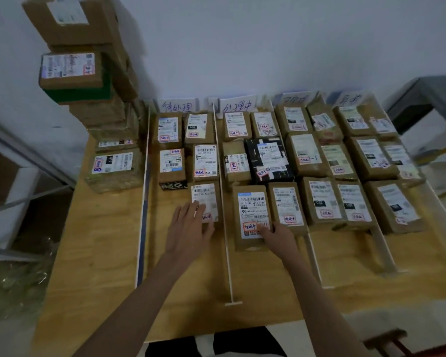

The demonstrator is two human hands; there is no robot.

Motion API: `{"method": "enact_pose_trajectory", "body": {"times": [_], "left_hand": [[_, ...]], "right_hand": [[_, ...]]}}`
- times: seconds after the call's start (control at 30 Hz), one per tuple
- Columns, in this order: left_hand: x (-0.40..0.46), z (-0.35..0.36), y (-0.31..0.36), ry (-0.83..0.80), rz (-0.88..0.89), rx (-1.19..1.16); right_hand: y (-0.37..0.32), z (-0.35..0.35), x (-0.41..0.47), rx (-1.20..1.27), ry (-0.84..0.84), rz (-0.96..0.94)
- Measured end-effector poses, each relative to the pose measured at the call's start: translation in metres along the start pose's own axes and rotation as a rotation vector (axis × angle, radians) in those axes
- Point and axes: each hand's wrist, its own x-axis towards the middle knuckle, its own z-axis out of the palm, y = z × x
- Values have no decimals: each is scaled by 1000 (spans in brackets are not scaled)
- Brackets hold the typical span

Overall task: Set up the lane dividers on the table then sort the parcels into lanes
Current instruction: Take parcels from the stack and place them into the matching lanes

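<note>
**Two hands on two parcels, dividers up**

Resting left hand (188,228) flat, fingers straight, on front parcel (206,203) in first lane. Pressing right hand (276,237) on near end of labelled parcel (251,217) in second lane; fingers look relaxed, no clear grip. Running long axes away from body, parallel to centre divider (223,202) between both hands. Counting roughly five dividers, four lane signs, about 24 sorted parcels; unsorted stack (88,81) sitting far left, closer to left hand.

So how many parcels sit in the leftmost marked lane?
5: two at the back, two in the middle, one nearest under the left hand. None seems hidden.
</note>
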Motion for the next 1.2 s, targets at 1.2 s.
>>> {"method": "enact_pose_trajectory", "body": {"times": [1.2], "left_hand": [[-18,-50,-75,86,-209,105]], "right_hand": [[-104,43,9,-406,76,-436]]}}
